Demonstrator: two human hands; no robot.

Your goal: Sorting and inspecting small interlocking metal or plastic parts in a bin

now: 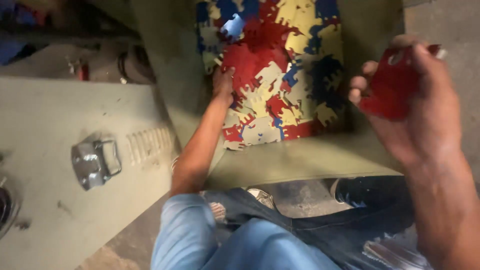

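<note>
I work here with two bare hands over the olive-green metal box [300,160] that holds a heap of flat plastic pieces in red, yellow and blue with toothed edges [280,75]. My left hand [223,82] reaches down into this box, and its fingertips rest on the red pieces near the left wall of the box; whether its grip closes on one piece or only presses on the heap, I cannot tell, because the fingers are turned away from the camera. My right hand [415,100] is raised at the right side of the box, and its grip pinches a thin red plastic piece [392,85] between thumb and fingers.

To do this step well, I judge that the left hand should separate one single piece from the heap, because the toothed edges seem to hook into each other. It is better to lift slowly and to shake a little. The right hand should keep the red piece flat.

The held piece looks thin, stiff and smooth, dark red. Left of the box lies a grey-green metal lid with a shiny steel latch [94,162].
</note>
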